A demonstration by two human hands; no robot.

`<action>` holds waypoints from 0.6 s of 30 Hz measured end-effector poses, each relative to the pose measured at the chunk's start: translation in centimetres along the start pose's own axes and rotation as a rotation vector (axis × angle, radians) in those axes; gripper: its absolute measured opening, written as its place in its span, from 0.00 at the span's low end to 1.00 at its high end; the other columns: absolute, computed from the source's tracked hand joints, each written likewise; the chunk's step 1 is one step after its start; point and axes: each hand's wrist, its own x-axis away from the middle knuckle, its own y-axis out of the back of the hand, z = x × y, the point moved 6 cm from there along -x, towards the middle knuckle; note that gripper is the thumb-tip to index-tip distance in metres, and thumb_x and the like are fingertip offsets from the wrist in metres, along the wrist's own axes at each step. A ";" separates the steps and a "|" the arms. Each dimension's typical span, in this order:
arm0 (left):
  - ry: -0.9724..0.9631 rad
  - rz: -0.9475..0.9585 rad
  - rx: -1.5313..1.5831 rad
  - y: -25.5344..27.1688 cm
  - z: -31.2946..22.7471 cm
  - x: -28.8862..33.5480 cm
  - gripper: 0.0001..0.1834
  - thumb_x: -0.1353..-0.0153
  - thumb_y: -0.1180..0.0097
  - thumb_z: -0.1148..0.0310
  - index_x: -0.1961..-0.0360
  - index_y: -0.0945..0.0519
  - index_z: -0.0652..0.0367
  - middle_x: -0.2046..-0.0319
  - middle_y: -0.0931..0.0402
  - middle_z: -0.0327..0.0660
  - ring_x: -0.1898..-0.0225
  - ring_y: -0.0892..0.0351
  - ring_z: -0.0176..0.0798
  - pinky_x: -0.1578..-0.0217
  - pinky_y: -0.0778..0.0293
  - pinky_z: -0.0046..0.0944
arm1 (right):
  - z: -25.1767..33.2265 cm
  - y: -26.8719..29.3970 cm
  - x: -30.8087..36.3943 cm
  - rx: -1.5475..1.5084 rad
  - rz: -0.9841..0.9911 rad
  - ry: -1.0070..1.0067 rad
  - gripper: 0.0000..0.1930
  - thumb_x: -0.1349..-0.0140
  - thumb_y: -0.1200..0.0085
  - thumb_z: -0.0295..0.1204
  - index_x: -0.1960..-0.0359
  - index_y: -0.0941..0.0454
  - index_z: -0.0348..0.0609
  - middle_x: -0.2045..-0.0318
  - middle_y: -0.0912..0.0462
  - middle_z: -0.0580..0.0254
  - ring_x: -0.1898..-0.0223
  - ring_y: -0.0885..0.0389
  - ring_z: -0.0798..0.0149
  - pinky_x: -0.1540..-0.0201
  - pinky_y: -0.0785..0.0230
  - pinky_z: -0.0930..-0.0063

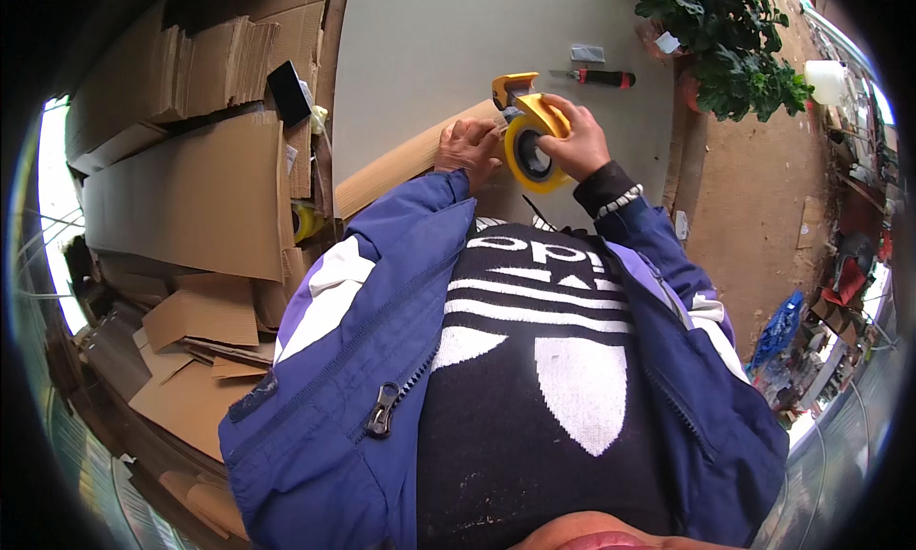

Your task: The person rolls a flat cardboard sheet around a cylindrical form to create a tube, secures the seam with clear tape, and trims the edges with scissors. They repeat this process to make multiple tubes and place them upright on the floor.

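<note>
My right hand (575, 140) is closed round a yellow tape dispenser (544, 111) with a roll of tape (521, 159) on it. The dispenser's head is at the far end of a long piece of brown corrugated cardboard (391, 173), which looks rolled or folded. My left hand (469, 149) lies over that end with bent fingers, pressing and holding it against the table. Both hands are close together, the left one just beside the tape roll. The cardboard's near end is partly hidden by my left sleeve.
On the grey table (420, 54) lie a red-and-black utility knife (606, 78) and a small grey flat piece (587, 53). Stacked cardboard sheets (191, 197) fill the left side, with a black phone (288, 94) on them. A leafy plant (730, 49) stands far right.
</note>
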 end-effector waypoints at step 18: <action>-0.093 -0.208 0.156 -0.9 0.7 -0.9 0.33 0.50 0.34 0.63 0.41 0.27 0.55 0.38 0.33 0.45 0.45 0.29 0.52 0.44 0.26 0.48 | 6.4 -2.8 -4.7 0.524 0.342 -0.147 0.26 0.48 0.42 0.38 0.44 0.21 0.52 0.56 0.14 0.48 0.51 0.16 0.47 0.46 0.24 0.60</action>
